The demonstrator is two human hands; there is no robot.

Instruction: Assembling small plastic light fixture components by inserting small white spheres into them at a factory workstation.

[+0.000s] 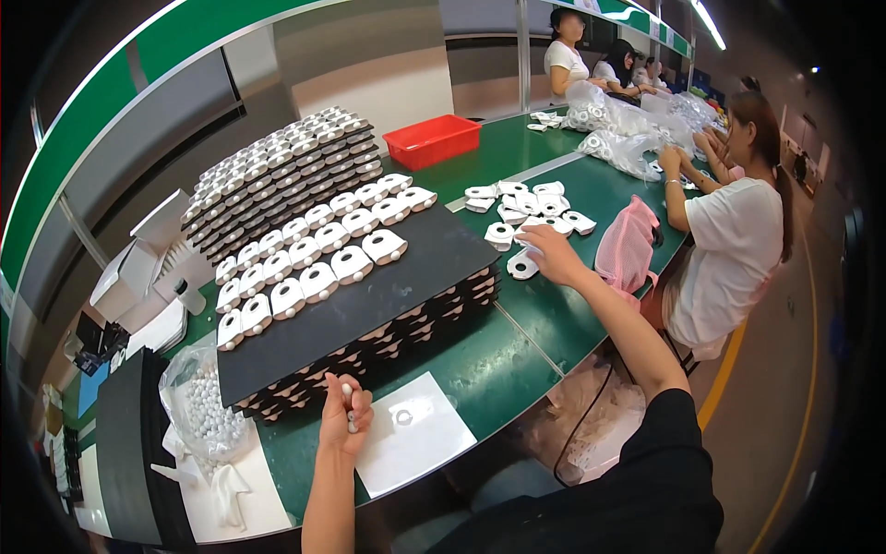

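Observation:
My left hand [340,427] is closed around a few small white balls [348,391] at the front edge of a stack of black boards. My right hand [554,257] reaches over the table, its fingers on a white plastic piece with a round hole [521,267]. That piece lies at the near side of a loose pile of similar white pieces [528,205]. On the top black board [388,291] stand three rows of such white pieces [317,280], with small white balls beside several of them. The right part of that board is bare.
Behind are more stacked boards of white pieces [277,157] and a red bin [432,141]. A plastic bag of white balls [210,406] sits left, near a white sheet [415,434]. A pink mesh bag [628,242] and a seated person [729,222] are at right.

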